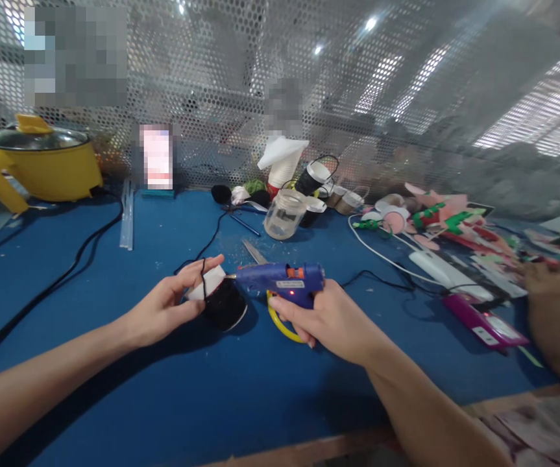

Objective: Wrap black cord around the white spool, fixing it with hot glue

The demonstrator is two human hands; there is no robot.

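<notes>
A yellow pot (36, 162) with a glass lid is sitting at the far left of the blue table (172, 395), a black cable (50, 285) trailing past it. A clear jar (284, 214) is standing mid-table, paper cups (316, 178) crowding behind it. Pink and green craft scraps (450, 224) are piling up on the right, a magenta phone (484, 321) lying nearby.

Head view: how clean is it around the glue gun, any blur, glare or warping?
Head view: the blue glue gun in the right hand and the black cup in the left hand read sharp; soft arm shadows fall on the blue table; edges bow from the wide lens; bright glare on the mesh screen.
</notes>
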